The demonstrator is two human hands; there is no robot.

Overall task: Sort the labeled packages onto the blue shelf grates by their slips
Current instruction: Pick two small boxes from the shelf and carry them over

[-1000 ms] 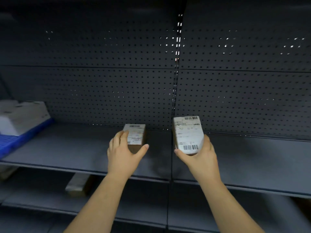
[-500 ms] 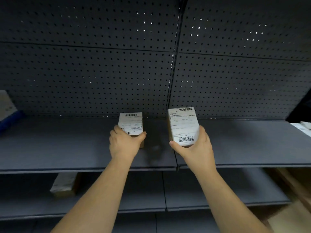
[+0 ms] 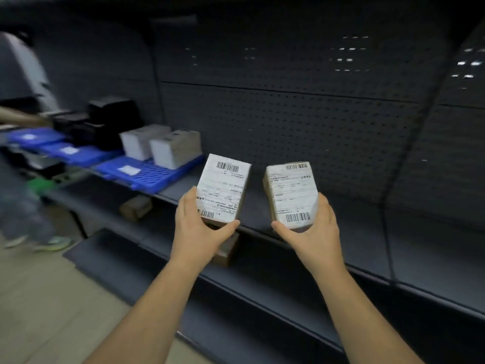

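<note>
My left hand [image 3: 199, 229] grips a small brown package [image 3: 223, 187] with a white barcoded slip facing me. My right hand [image 3: 312, 229] grips a second labeled package [image 3: 291, 193] of about the same size. Both are held up in the air in front of the dark shelf [image 3: 354, 227], side by side and apart. To the left, several blue grates [image 3: 152, 177] lie in a row on the shelf, each with a small white tag. Two grey-white packages [image 3: 174, 148] stand on the nearest grate.
Black boxes [image 3: 110, 119] sit on the grates farther left. A brown box [image 3: 136, 207] lies on the lower shelf, and another [image 3: 227, 249] shows under my left hand. A person's legs and shoes [image 3: 34, 232] stand on the floor at the far left. Pegboard backs the shelves.
My left hand has lifted its package off the shelf. Both packages now sit higher and closer to me. The view has swung left, bringing the blue grates into sight.
</note>
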